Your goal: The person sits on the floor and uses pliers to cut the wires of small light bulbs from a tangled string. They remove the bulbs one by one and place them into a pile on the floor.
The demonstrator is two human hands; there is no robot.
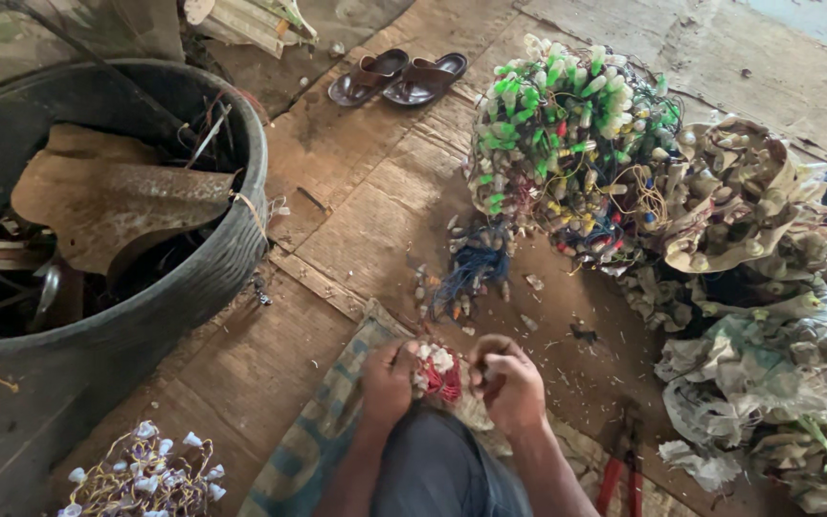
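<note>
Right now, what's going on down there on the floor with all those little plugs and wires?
A person sits on flattened cardboard, both hands on a small bundle of red-wired white connectors: the left hand grips one side, the right hand the other. Ahead lies a big heap of green and white connectors, with a blue-wired bunch beside it. A large black tub of scrap stands to the left, and red-handled cutters lie to the right.

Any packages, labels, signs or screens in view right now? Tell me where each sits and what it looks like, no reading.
No labels, signs or screens show.
Crumpled sacks or bags: heaped at the right, grey-green and tan, shapeless.
Torn brown sheet: in the large dark tub at the left, flat and ragged.
Left hand and right hand hold a small red and white wire bundle, unpackaged.
</note>
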